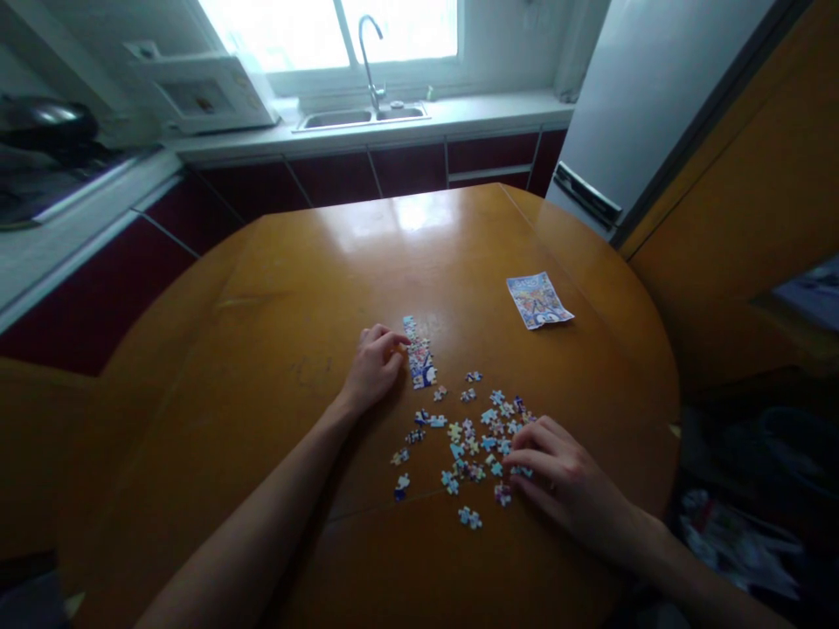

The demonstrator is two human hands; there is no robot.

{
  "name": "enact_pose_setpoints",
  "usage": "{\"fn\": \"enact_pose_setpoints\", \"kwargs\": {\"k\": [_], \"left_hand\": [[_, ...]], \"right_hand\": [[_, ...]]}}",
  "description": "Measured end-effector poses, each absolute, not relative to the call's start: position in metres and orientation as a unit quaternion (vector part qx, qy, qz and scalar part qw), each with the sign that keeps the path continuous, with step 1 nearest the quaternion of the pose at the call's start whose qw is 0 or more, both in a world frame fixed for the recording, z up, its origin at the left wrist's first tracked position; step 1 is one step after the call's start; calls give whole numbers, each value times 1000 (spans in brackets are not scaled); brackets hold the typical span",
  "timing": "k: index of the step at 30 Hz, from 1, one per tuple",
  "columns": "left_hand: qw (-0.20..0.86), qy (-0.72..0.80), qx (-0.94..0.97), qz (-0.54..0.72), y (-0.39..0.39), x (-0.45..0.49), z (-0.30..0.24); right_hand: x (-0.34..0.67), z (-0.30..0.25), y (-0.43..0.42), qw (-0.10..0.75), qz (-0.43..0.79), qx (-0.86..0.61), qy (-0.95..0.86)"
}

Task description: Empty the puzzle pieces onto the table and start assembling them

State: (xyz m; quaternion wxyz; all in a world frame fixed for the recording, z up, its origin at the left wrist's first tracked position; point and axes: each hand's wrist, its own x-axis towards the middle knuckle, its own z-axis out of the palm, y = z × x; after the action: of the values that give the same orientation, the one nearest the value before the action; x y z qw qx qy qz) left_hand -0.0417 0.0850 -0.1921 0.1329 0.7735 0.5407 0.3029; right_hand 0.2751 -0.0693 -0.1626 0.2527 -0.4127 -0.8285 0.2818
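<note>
My left hand (375, 365) rests on the round wooden table (294, 288), its fingers curled and their tips touching the left edge of a joined strip of puzzle pieces (419, 356). My right hand (557, 476) lies at the right edge of several loose puzzle pieces (472, 437), fingers bent, with their tips on a piece there. More single pieces (469, 517) lie scattered toward me.
A printed picture card (538, 300) lies at the table's far right. Behind are a kitchen counter with a sink and tap (367, 109), a white microwave (203, 92), a stove at left (39, 166) and a fridge (629, 105) at right.
</note>
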Motion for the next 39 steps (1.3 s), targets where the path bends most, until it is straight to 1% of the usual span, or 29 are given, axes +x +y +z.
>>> {"fn": "enact_pose_setpoints", "kwargs": {"k": [9,14,20,25,29,31,37,39], "left_hand": [[137,539,774,303,85,-42,-192],[136,538,774,307,85,-43,-196],[139,540,771,309,85,-43,-198],[144,537,769,315,85,-43,-196],[147,539,767,315,84,-43,-195],[148,541,766,313,83,-43,-194],[167,589,705,358,83,-43,-192],[168,588,707,356,83,-43,-191]], "right_hand": [[263,-160,-56,274,258,-403,-834],[279,-149,-26,305,213,-432,-821],[306,-147,18,310,162,-474,-808],[307,-147,47,298,155,-464,-820],[292,-141,66,271,162,-449,-836],[282,-138,73,270,167,-444,-838],[259,-152,82,355,214,-484,-770],[258,-162,81,366,236,-505,-745]]}}
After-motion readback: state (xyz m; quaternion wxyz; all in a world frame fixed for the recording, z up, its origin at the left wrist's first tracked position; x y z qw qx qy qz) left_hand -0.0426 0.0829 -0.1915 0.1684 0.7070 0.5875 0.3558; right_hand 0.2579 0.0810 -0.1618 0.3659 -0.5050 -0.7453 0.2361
